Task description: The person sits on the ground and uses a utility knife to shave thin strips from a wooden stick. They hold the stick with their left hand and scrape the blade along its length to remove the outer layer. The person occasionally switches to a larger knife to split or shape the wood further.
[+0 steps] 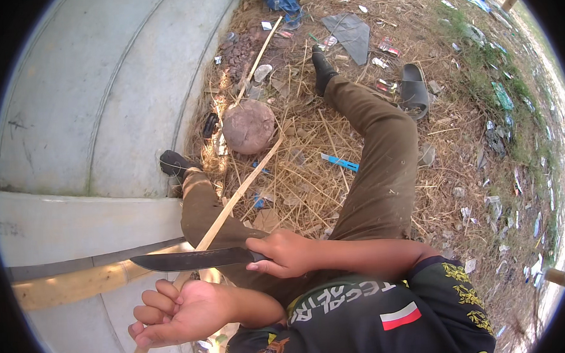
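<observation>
My right hand is closed round the handle of a large dark-bladed knife, whose blade points left over my lap. A long, pale bamboo strip runs under the blade from near the round block to the lower left. My left hand is curled palm up around its near end, which sticks out below the fingers. The blade crosses over the strip just beyond my left hand; I cannot tell whether they touch.
A round stone-like block sits between my outstretched legs, with another thin strip beyond it. A blue box cutter lies on straw and shavings. A thick bamboo pole lies left by the grey wall. A slipper is right.
</observation>
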### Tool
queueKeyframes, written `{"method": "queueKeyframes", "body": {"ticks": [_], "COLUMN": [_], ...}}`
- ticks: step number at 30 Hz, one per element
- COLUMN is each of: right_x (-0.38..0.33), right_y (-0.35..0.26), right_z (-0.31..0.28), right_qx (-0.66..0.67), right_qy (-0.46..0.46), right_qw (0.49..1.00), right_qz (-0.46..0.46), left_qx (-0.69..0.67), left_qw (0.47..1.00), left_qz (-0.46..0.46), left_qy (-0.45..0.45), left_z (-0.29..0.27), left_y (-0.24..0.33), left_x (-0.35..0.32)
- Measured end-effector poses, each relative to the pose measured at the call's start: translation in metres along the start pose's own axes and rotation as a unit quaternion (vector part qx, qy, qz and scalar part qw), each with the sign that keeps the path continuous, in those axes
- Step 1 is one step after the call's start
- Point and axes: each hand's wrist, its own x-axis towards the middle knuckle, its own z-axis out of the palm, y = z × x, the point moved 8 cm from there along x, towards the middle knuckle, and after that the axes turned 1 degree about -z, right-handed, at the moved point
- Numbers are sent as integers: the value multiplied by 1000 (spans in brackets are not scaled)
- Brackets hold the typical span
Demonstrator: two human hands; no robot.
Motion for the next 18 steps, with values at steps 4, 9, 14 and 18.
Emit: {"method": "queueKeyframes", "body": {"ticks": [4,9,14,18], "right_x": [2,-4,-5,-46], "right_y": [127,44,50,216], "right_z": [-19,-13,-2,-10], "right_qx": [24,-65,-19,249], "right_qy": [115,50,71,229], "right_qw": [946,986,995,746], "right_qz": [302,142,67,573], "left_qx": [17,-52,-10,-27], "left_qw": [1000,998,999,999], "left_qz": [12,8,1,-32], "left_qy": [-10,-26,-32,-9], "left_z": [11,4,8,-1], "left_y": [5,15,13,-10], "left_x": [-5,-19,-15,12]}}
